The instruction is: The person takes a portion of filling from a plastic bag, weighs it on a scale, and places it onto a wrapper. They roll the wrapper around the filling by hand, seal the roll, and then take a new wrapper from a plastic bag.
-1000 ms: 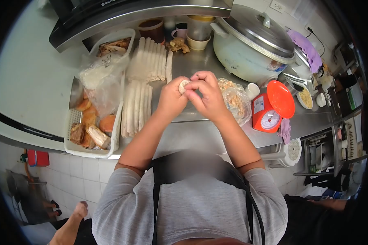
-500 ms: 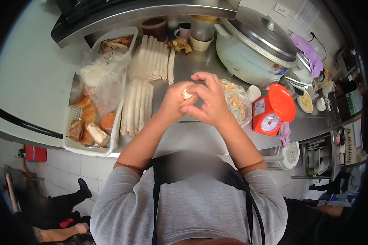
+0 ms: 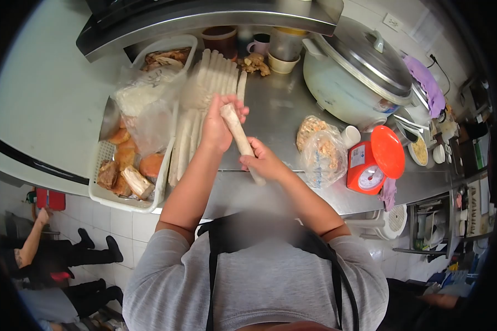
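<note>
A long, pale uncooked spring roll (image 3: 236, 128) lies slantwise between my hands, above the front of the steel counter. My left hand (image 3: 217, 128) cups its upper end, with curled fingers showing behind it. Lower down, my right hand (image 3: 264, 160) is closed around the roll, thumb on top. Similar rolls lie side by side in two rows to the left, a far row (image 3: 215, 74) and a near row (image 3: 186, 143) partly hidden by my left forearm. Right of my hands sit clear plastic bags of chopped orange-and-white filling (image 3: 320, 149).
A white basket (image 3: 159, 193) of meat-like chunks and plastic bags stands left. A red scale (image 3: 364, 171), white cup (image 3: 350, 135) and large lidded cooker (image 3: 342, 83) stand right. Ginger (image 3: 254, 64) lies at the back beneath a steel shelf (image 3: 215, 27). Other people are at the lower left.
The roll has swung from end-on to lengthwise in view. My hands have moved apart, the left up and leftward, the right lower. The people at lower left have shifted.
</note>
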Tool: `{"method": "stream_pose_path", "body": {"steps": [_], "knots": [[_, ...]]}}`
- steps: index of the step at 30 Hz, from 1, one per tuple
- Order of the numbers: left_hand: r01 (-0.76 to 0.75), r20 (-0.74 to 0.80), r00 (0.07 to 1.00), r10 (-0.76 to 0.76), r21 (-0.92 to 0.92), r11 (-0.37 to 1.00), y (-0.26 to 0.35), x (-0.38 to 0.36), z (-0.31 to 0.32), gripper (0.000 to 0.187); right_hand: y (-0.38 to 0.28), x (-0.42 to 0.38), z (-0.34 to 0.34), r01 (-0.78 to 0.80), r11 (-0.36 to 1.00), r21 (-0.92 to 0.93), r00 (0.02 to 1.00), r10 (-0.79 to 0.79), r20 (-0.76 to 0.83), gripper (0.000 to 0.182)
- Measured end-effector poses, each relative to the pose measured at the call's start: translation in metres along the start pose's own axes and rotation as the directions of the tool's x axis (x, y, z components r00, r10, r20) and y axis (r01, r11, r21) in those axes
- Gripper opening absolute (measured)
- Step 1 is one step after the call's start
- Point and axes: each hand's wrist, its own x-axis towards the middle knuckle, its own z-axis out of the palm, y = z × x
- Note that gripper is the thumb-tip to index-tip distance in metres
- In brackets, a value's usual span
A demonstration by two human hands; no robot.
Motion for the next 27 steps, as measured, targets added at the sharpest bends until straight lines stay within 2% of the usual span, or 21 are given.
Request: {"method": "stream_pose_path", "body": {"steps": [2,5,6,9,11,14,15,17,18,19,21,22,23,25,27], "knots": [[-0.112,-0.107,0.989,0.106,-0.053,0.992,0.007,0.006,0.002,0.059,-0.002,0.013,-0.004,-0.078,0.994,0.077,0.995,0.082,-0.049,0.038],[-0.133,-0.107,0.981,0.160,0.228,0.964,0.033,-0.002,-0.019,0.071,-0.002,0.044,-0.019,-0.124,0.983,0.135,0.984,0.139,-0.108,0.033],[-0.151,-0.151,0.972,0.183,0.202,0.968,0.039,-0.007,-0.029,0.062,-0.008,0.058,-0.024,-0.178,0.979,0.101,0.971,0.191,-0.141,0.033],[-0.181,-0.175,0.955,0.241,0.304,0.935,0.061,-0.029,-0.061,0.052,-0.014,0.113,-0.040,-0.175,0.980,0.092,0.945,0.194,-0.265,0.032],[-0.203,-0.140,0.955,0.260,0.331,0.922,0.075,-0.044,-0.083,0.045,-0.017,0.157,-0.055,-0.176,0.983,0.046,0.937,0.182,-0.300,0.040],[-0.194,-0.153,0.946,0.285,0.435,0.879,0.093,-0.059,-0.103,0.038,0.021,0.236,-0.092,-0.045,0.970,-0.238,0.848,-0.089,-0.522,0.046],[-0.177,-0.172,0.941,0.290,0.479,0.859,0.099,-0.064,-0.107,0.036,0.021,0.237,-0.091,-0.087,0.974,-0.208,0.846,-0.038,-0.531,0.046],[-0.049,-0.192,0.960,0.205,0.602,0.797,0.109,-0.070,-0.118,0.034,0.023,0.235,-0.090,-0.171,0.974,-0.148,0.834,0.063,-0.549,0.045],[0.018,-0.196,0.969,0.151,0.665,0.746,0.113,-0.072,-0.123,0.034,0.029,0.228,-0.087,-0.165,0.969,-0.186,0.838,0.038,-0.545,0.036],[0.082,-0.204,0.974,0.098,0.720,0.689,0.116,-0.073,-0.127,0.034,0.037,0.219,-0.085,-0.099,0.974,-0.206,0.839,-0.030,-0.543,0.034],[0.064,-0.110,0.991,0.075,0.886,0.460,0.119,-0.068,-0.140,0.034,0.056,0.193,-0.084,0.031,0.969,-0.245,0.830,-0.162,-0.534,0.030],[0.049,-0.070,0.996,0.051,0.942,0.332,0.118,-0.064,-0.146,0.034,0.067,0.176,-0.087,0.028,0.976,-0.214,0.828,-0.143,-0.542,0.026],[0.076,-0.089,0.995,0.034,0.959,0.273,0.114,-0.056,-0.154,0.034,0.079,0.156,-0.090,0.023,0.983,-0.182,0.827,-0.121,-0.550,0.023],[0.130,-0.133,0.991,0.012,0.981,0.145,0.111,-0.035,-0.170,0.034,0.090,0.111,-0.084,0.033,0.971,-0.238,0.850,-0.153,-0.505,0.019],[0.375,-0.372,0.926,-0.060,0.893,0.250,0.115,-0.017,-0.155,0.031,0.105,0.075,-0.082,0.094,0.902,-0.421,0.859,-0.287,-0.424,0.017]]}}
